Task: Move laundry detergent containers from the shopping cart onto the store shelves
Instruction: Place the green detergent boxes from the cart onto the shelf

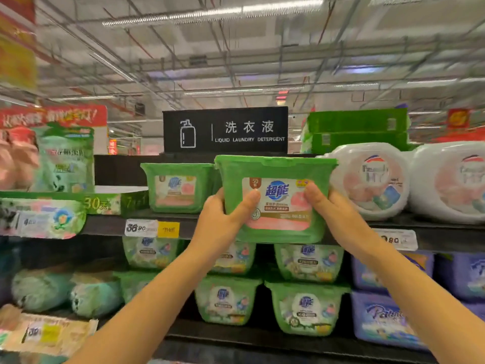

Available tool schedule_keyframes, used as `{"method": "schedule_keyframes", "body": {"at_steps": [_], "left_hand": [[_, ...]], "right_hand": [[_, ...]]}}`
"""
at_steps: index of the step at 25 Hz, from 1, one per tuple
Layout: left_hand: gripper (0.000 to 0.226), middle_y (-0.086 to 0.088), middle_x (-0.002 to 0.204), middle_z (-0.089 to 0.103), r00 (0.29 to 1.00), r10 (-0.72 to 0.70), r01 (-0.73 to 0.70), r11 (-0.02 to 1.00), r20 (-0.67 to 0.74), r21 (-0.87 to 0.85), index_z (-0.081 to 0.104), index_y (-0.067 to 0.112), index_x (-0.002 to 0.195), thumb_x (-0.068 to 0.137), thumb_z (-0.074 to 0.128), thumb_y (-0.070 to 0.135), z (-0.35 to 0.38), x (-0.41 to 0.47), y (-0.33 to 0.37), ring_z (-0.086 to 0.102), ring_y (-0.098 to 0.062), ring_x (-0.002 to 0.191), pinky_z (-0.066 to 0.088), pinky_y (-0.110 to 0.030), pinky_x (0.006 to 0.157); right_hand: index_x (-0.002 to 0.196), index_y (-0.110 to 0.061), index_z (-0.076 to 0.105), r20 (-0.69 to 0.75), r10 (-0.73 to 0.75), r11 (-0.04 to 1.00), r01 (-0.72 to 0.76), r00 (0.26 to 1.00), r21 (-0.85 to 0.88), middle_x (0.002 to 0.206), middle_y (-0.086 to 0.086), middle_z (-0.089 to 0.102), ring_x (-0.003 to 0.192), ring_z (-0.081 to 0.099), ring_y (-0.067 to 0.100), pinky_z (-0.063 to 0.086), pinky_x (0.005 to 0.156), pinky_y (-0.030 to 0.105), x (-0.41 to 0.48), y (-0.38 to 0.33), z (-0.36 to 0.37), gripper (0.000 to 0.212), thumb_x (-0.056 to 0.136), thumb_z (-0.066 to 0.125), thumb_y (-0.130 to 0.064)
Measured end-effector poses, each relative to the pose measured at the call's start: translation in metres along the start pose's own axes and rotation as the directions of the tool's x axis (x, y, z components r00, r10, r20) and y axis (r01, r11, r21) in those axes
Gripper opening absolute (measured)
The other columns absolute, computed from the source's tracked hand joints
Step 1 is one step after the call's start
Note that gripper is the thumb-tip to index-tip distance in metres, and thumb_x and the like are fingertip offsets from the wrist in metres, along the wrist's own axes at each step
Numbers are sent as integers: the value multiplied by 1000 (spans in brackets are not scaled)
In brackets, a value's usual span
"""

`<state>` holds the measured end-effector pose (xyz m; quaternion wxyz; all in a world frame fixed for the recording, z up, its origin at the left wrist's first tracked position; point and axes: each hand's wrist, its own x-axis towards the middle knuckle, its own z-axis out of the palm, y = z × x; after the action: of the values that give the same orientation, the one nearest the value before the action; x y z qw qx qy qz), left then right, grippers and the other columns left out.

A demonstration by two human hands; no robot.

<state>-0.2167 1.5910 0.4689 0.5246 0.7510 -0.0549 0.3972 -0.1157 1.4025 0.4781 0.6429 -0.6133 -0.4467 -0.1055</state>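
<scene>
Your left hand and right hand grip green detergent tub, thumbs pressed flat on its front label, other fingers hidden behind. Top shelf dark, price tag on its edge. Matching tub just left, white tubs right. Black "Liquid Laundry Detergent" sign above, under bare ceiling with pipes and strip lights. Gripped tub upright between your palms at shelf's front edge; can't tell if its base touches.
</scene>
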Motion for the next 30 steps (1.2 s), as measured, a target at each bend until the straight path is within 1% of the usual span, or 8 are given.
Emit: {"method": "schedule_keyframes", "body": {"at_steps": [4,7,13,16,19,22,26,30], "left_hand": [[31,26,77,69,994,7,-10,1000,108,28,61,36,90,74,59,62,-18,61,-30,63,17,70,43,-1,54],[16,32,68,65,983,-58,51,998,177,44,57,37,85,82,64,51,-22,96,-58,60,20,62,40,1,49],[33,13,95,65,964,-140,110,984,227,138,65,25,108,81,72,42,-3,163,-102,55,6,76,40,-4,57],[44,0,111,68,964,-173,132,970,200,205,65,16,115,80,74,41,14,193,-121,60,-12,87,48,-23,75],[51,-7,120,65,945,-273,215,932,177,291,61,14,119,80,73,45,38,225,-137,60,-26,108,51,-38,90],[57,-8,122,62,924,-341,262,893,171,365,59,14,122,80,71,50,54,249,-153,59,-27,110,55,-39,84],[62,-12,124,63,956,-281,206,844,82,495,56,7,124,79,73,47,68,271,-168,59,-30,112,50,-37,93],[75,-21,136,50,944,-329,296,857,5,423,29,-3,135,85,72,32,82,284,-176,51,-37,122,42,-40,97]], "right_hand": [[136,-19,48,13,87,995,-87,996,-45,119,-10,68,106,66,4,53,79,14,46,18,17,62,83,50,-50],[135,-18,47,2,160,984,-159,987,-78,119,-10,67,99,68,1,53,73,13,73,35,20,48,92,49,-40],[119,-24,53,-64,263,953,-269,963,-136,104,-15,66,81,68,-7,51,63,8,120,82,7,21,98,49,-27],[117,-22,55,-110,310,909,-329,944,-258,102,-10,66,82,63,-1,49,61,12,149,104,-5,22,97,53,-29],[98,-22,57,-172,386,840,-422,906,-342,92,-7,65,76,62,5,49,57,18,177,123,-17,7,96,56,-29],[83,-21,55,-223,417,735,-471,881,-488,80,-1,63,71,61,15,53,62,28,204,135,-27,16,94,60,-31],[102,-8,56,-246,452,612,-499,857,-613,97,15,64,85,64,29,56,72,39,234,150,-30,27,94,60,-32],[118,-3,58,-291,459,581,-532,839,-616,104,15,61,88,62,28,56,66,36,257,166,-20,35,94,60,-28]]}}
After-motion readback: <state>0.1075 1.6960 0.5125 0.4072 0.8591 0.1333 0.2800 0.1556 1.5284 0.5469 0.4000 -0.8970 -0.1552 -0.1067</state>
